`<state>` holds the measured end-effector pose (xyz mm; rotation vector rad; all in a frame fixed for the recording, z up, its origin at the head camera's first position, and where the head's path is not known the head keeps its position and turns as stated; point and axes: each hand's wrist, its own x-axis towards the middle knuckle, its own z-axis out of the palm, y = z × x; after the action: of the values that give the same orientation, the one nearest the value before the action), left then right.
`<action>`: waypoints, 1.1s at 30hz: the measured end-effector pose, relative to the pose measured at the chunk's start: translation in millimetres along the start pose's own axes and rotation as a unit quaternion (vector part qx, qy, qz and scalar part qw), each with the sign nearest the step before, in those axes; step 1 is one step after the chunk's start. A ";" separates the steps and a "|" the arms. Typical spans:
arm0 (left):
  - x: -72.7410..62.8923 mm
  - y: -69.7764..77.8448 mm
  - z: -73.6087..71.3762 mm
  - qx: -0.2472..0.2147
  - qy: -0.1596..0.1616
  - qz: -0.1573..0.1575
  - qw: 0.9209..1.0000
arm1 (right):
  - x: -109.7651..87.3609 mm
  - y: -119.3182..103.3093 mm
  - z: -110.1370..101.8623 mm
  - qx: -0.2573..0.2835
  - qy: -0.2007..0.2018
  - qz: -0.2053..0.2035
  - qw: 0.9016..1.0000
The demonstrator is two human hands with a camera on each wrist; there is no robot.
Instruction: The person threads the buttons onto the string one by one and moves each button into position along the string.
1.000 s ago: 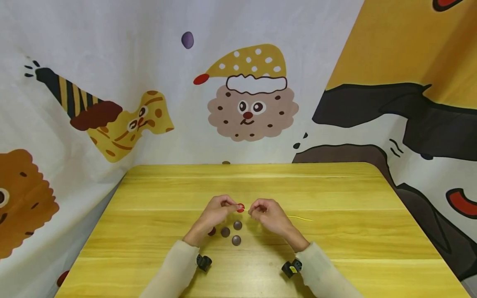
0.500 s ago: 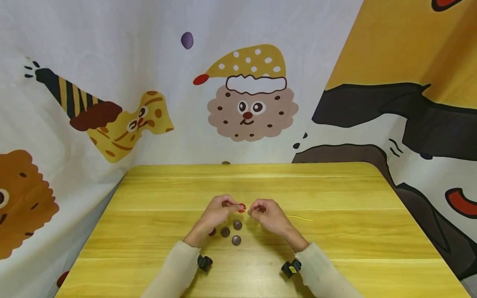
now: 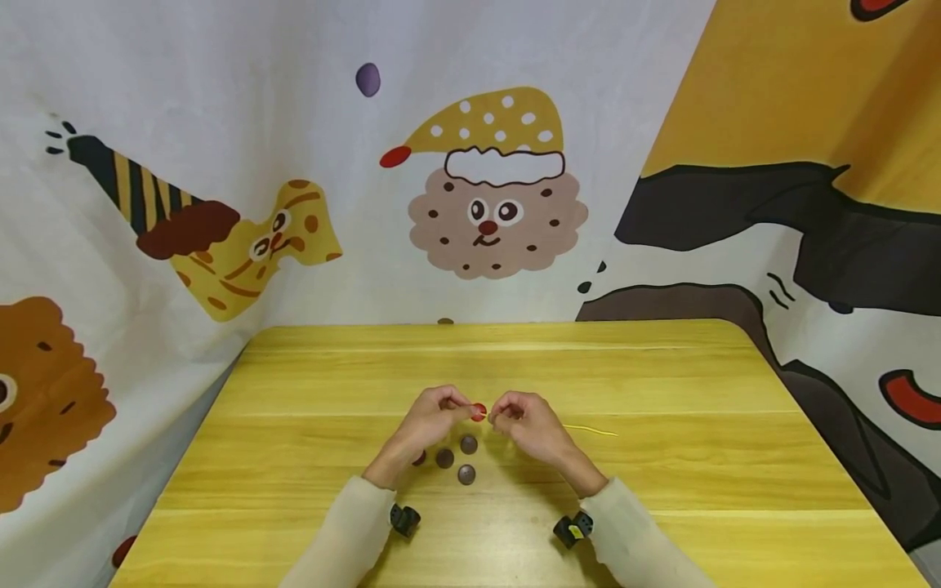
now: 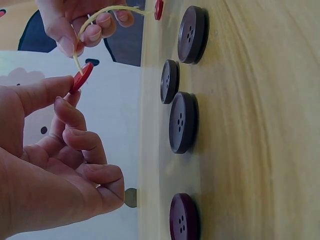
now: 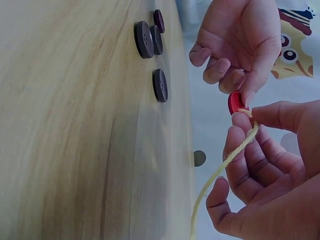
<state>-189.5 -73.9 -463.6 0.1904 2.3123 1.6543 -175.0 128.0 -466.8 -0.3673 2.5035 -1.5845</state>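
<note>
Between the thumb and finger of my left hand is a red button, raised above the table and tilted. My right hand faces it closely, pinching a yellow cord whose short end reaches the button's face. Whether that end passes through a hole cannot be told. The cord trails to the right along the table in the head view. A second red button shows near the cord in the left wrist view; the head view hides it.
Several dark brown buttons and a maroon button lie on the wooden table, below and left of the hands. A cartoon-printed cloth hangs behind the table. Each wrist wears a small black camera.
The red button in my left hand has shifted slightly to the right, closer to the right fingers. My right hand stays almost still, and the loose buttons have not moved.
</note>
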 end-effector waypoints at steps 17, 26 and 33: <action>0.2 -0.4 4.8 -0.015 0.007 0.008 1.000 | 0.9 -0.1 4.2 -0.029 0.017 -0.022 0.999; 0.9 -1.2 6.5 -0.021 0.008 0.007 1.000 | 0.7 0.8 6.2 -0.040 0.032 -0.026 0.998; 0.7 -0.4 9.1 -0.013 0.011 0.006 1.000 | 1.0 1.5 8.0 -0.051 0.039 -0.037 0.997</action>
<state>-187.3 -65.6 -466.8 0.1823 2.3083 1.7009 -174.0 121.3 -471.5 -0.4255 2.6670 -1.5279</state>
